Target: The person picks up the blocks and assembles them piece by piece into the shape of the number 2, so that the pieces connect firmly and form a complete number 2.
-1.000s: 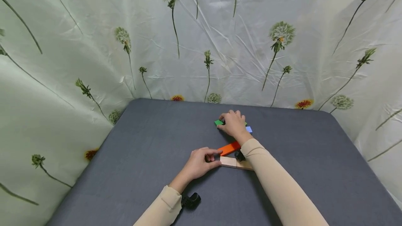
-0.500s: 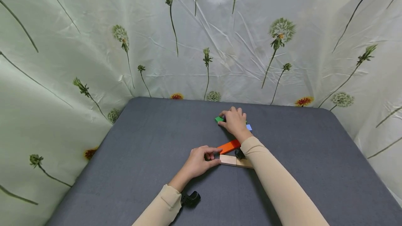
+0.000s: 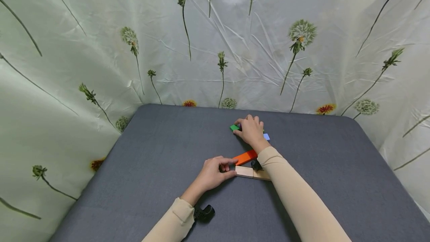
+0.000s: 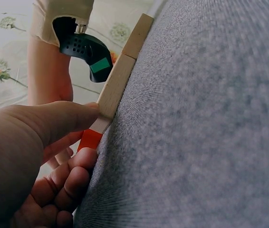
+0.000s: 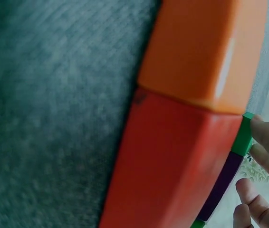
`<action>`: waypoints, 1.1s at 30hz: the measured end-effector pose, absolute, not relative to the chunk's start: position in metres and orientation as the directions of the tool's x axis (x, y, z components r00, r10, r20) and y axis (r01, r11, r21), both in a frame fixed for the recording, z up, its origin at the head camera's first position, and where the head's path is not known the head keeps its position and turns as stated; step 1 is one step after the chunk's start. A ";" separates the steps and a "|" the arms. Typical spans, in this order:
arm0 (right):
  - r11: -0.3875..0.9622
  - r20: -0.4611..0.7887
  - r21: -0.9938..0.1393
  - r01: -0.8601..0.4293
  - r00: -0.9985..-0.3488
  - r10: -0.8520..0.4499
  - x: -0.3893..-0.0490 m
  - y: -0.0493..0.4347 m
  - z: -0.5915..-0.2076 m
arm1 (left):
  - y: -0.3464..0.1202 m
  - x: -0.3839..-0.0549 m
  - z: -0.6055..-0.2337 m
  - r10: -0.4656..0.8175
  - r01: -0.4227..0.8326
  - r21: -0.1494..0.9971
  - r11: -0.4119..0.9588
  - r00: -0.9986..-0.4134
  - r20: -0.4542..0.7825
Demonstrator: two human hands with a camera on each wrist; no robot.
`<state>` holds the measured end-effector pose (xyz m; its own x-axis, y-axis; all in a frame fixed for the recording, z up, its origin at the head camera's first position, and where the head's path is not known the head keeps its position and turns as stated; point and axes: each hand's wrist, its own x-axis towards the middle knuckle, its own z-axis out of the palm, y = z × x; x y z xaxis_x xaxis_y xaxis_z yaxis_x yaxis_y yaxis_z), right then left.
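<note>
My left hand [image 3: 215, 174] is at the left ends of two block rows, thumb on the near side of a plain wooden block [image 3: 244, 171] and index finger at an orange block [image 3: 242, 158]. A second wooden block [image 3: 261, 175] continues that row. Behind the orange block lies a red block [image 5: 163, 171], end to end with it. Farther back, my right hand [image 3: 250, 130] pinches a green block [image 3: 234, 127] with thumb and index finger. A purple block [image 5: 222, 187] adjoins the green one, partly hidden under the hand. Its other fingers are bent beside the row.
A light blue block [image 3: 266, 137] shows at the right of the back row. Dark grey cloth covers the table [image 3: 161, 152], and a white flowered curtain [image 3: 215, 40] hangs behind it. A black wrist camera [image 3: 205, 214] juts from the left sleeve; another [image 4: 89, 52] sits on the right wrist.
Both hands and the blocks keep their places. Only the head view has shifted slightly since one second ago.
</note>
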<state>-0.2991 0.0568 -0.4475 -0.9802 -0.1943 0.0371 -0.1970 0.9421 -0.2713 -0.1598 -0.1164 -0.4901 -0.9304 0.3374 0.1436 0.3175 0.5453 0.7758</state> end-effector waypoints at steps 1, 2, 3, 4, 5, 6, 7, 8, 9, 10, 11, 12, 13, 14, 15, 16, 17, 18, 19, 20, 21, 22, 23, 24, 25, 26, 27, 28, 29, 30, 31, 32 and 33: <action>0.942 0.033 -0.273 -0.195 -0.981 -0.193 -0.299 0.057 -0.448 | -0.116 -0.160 -0.490 0.338 0.318 0.776 0.544 -0.930 0.144; 0.942 0.031 -0.274 -0.195 -0.981 -0.194 -0.299 0.058 -0.447 | -0.116 -0.160 -0.490 0.338 0.318 0.778 0.542 -0.930 0.144; 0.941 0.027 -0.278 -0.194 -0.981 -0.194 -0.299 0.059 -0.447 | -0.116 -0.160 -0.490 0.339 0.318 0.778 0.542 -0.930 0.144; 0.939 0.025 -0.281 -0.197 -0.980 -0.198 -0.299 0.059 -0.446 | -0.116 -0.161 -0.491 0.340 0.319 0.778 0.542 -0.929 0.145; 0.937 0.022 -0.287 -0.198 -0.980 -0.200 -0.298 0.060 -0.445 | -0.115 -0.161 -0.491 0.341 0.319 0.778 0.541 -0.929 0.144; 0.934 0.020 -0.296 -0.199 -0.979 -0.202 -0.298 0.061 -0.444 | -0.115 -0.161 -0.491 0.343 0.321 0.778 0.541 -0.928 0.144; 0.930 0.019 -0.308 -0.200 -0.979 -0.204 -0.297 0.063 -0.443 | -0.115 -0.161 -0.491 0.345 0.322 0.777 0.541 -0.927 0.143; 0.926 0.020 -0.321 -0.201 -0.978 -0.206 -0.296 0.064 -0.441 | -0.115 -0.161 -0.491 0.347 0.320 0.778 0.541 -0.927 0.141; 0.920 0.019 -0.336 -0.202 -0.978 -0.208 -0.295 0.066 -0.438 | -0.116 -0.161 -0.491 0.348 0.320 0.777 0.542 -0.927 0.139; 0.913 0.019 -0.355 -0.204 -0.977 -0.211 -0.294 0.067 -0.435 | -0.116 -0.161 -0.491 0.350 0.320 0.777 0.542 -0.927 0.138; 0.904 0.019 -0.376 -0.203 -0.977 -0.212 -0.293 0.069 -0.432 | -0.117 -0.161 -0.491 0.350 0.319 0.776 0.544 -0.927 0.135; 0.895 0.023 -0.395 -0.207 -0.976 -0.215 -0.292 0.070 -0.429 | -0.118 -0.161 -0.491 0.350 0.318 0.776 0.545 -0.927 0.134; 0.886 0.027 -0.413 -0.211 -0.975 -0.220 -0.292 0.073 -0.427 | -0.118 -0.161 -0.491 0.349 0.317 0.775 0.547 -0.928 0.133; 0.876 0.030 -0.433 -0.213 -0.974 -0.222 -0.291 0.075 -0.423 | -0.119 -0.161 -0.492 0.348 0.317 0.773 0.549 -0.928 0.133; 0.865 0.035 -0.452 -0.217 -0.974 -0.226 -0.291 0.078 -0.421 | -0.120 -0.161 -0.492 0.348 0.319 0.771 0.552 -0.928 0.134; 0.854 0.043 -0.471 -0.220 -0.973 -0.228 -0.290 0.081 -0.419 | -0.120 -0.161 -0.492 0.348 0.318 0.770 0.553 -0.928 0.133; 0.843 0.052 -0.488 -0.226 -0.972 -0.231 -0.289 0.085 -0.417 | -0.121 -0.161 -0.493 0.347 0.317 0.769 0.555 -0.928 0.133; 0.832 0.062 -0.503 -0.232 -0.970 -0.233 -0.289 0.088 -0.415 | -0.121 -0.161 -0.493 0.346 0.317 0.768 0.557 -0.929 0.132; 0.820 0.069 -0.521 -0.236 -0.969 -0.236 -0.288 0.092 -0.413 | -0.122 -0.161 -0.494 0.345 0.316 0.766 0.560 -0.929 0.132; 0.810 0.076 -0.535 -0.240 -0.969 -0.236 -0.286 0.096 -0.412 | -0.123 -0.162 -0.495 0.344 0.315 0.766 0.560 -0.930 0.131; 0.799 0.082 -0.550 -0.244 -0.968 -0.238 -0.285 0.099 -0.411 | -0.123 -0.162 -0.495 0.343 0.313 0.767 0.560 -0.930 0.129; 0.788 0.088 -0.564 -0.246 -0.967 -0.240 -0.283 0.102 -0.409 | -0.124 -0.162 -0.496 0.343 0.312 0.768 0.559 -0.931 0.128; 0.779 0.093 -0.574 -0.252 -0.965 -0.244 -0.281 0.105 -0.408 | -0.125 -0.162 -0.496 0.340 0.308 0.771 0.557 -0.932 0.127; 0.771 0.098 -0.583 -0.256 -0.964 -0.246 -0.279 0.108 -0.407 | -0.127 -0.162 -0.496 0.338 0.304 0.775 0.554 -0.933 0.124; 0.765 0.100 -0.590 -0.258 -0.964 -0.248 -0.278 0.110 -0.406 | -0.128 -0.162 -0.497 0.337 0.299 0.782 0.547 -0.934 0.122; 0.761 0.103 -0.593 -0.261 -0.963 -0.250 -0.276 0.113 -0.405 | -0.130 -0.162 -0.497 0.336 0.295 0.787 0.541 -0.934 0.118; 0.755 0.105 -0.600 -0.263 -0.962 -0.252 -0.274 0.115 -0.404 | -0.131 -0.162 -0.497 0.337 0.289 0.795 0.534 -0.935 0.114; 0.751 0.105 -0.605 -0.266 -0.961 -0.255 -0.272 0.118 -0.404 | -0.133 -0.162 -0.497 0.337 0.284 0.803 0.525 -0.935 0.110; 0.748 0.104 -0.608 -0.267 -0.960 -0.259 -0.270 0.121 -0.403 | -0.134 -0.162 -0.497 0.338 0.273 0.812 0.515 -0.936 0.101; 0.744 0.103 -0.612 -0.270 -0.959 -0.263 -0.268 0.124 -0.403 | -0.136 -0.162 -0.497 0.339 0.262 0.822 0.506 -0.936 0.090; 0.739 0.102 -0.616 -0.273 -0.958 -0.269 -0.265 0.127 -0.403 | -0.138 -0.162 -0.497 0.340 0.250 0.831 0.498 -0.937 0.078; 0.734 0.102 -0.621 -0.276 -0.956 -0.273 -0.263 0.130 -0.403 | -0.140 -0.162 -0.497 0.341 0.236 0.840 0.489 -0.938 0.065; 0.727 0.101 -0.629 -0.275 -0.956 -0.275 -0.260 0.133 -0.403 | -0.142 -0.162 -0.496 0.343 0.224 0.847 0.482 -0.938 0.053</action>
